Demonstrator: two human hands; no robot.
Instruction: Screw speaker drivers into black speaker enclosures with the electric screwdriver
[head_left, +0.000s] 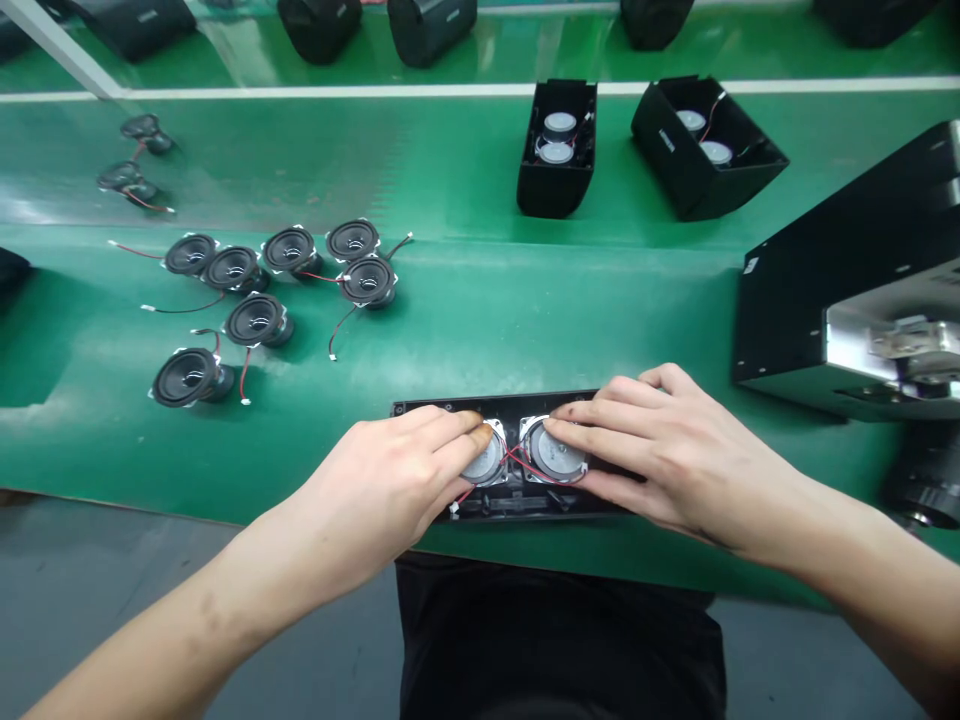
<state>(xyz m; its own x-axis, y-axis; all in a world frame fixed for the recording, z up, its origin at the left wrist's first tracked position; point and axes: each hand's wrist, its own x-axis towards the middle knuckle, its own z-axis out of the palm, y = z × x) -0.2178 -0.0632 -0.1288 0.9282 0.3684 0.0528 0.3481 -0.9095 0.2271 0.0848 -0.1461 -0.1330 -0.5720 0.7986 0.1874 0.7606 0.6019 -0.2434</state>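
Note:
A long black speaker housing (427, 408) lies open at the near edge of the green bench. Two round speaker drivers sit inside it, magnets up, with red wires between them. My left hand (390, 490) curls over the left driver (484, 462), fingertips pressed on its rim. My right hand (675, 455) lies over the right part of the housing, its fingers closed around the right driver (553, 455).
Several loose speaker drivers (259, 320) with red and black leads lie at the left of the bench. Two black housings (556, 150) fitted with drivers stand farther back on the belt. A black metal machine (847, 280) stands at the right.

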